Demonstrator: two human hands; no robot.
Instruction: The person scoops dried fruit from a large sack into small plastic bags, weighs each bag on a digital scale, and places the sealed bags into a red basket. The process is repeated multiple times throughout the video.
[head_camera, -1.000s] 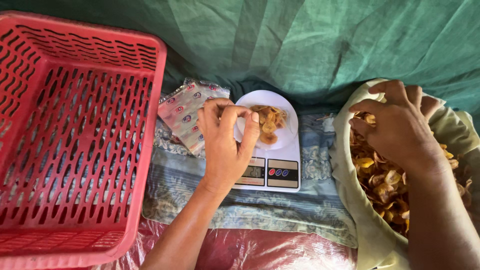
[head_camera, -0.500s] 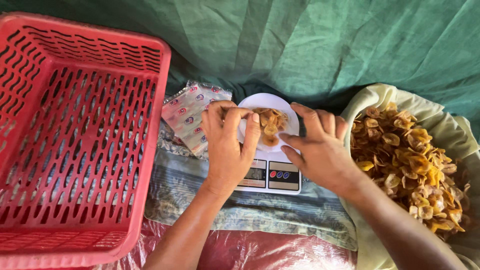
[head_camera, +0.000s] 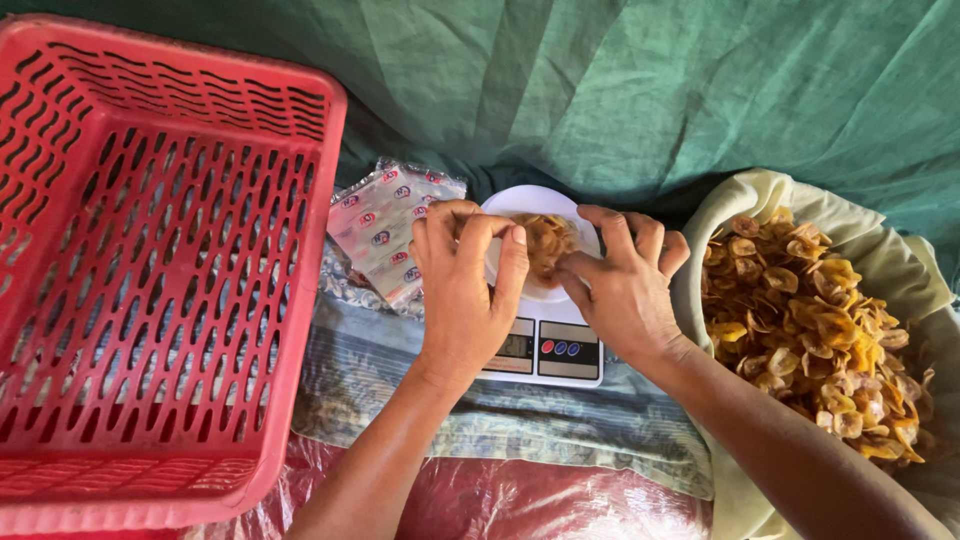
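Both hands meet over a small white kitchen scale and close around a clear bag of banana chips that sits on the scale's round white platform. The left hand comes in from below, its fingers curled over the near-left side of the bag and its thumb pressed against the bag's edge. The right hand comes in from the lower right; its fingers are bent and pinched on the right side of the same bag, so the two hands hold it between them. The chips in the bag show as a golden-brown clump in the gap between the fingertips. Whether the bag's mouth is open cannot be told.

Just below the hands, the front panel of the scale shows a small display and a row of coloured buttons, partly covered by the left wrist. To the left of the left hand, touching the scale's side, lies a stack of empty printed plastic bags. Farther left stands a large red plastic basket with slotted walls. To the right of the right hand, close beside it, a pale yellow cloth sack lies open, full of loose banana chips. A patterned blue-grey cloth lies under the scale, and a green tarpaulin spreads beyond the hands.
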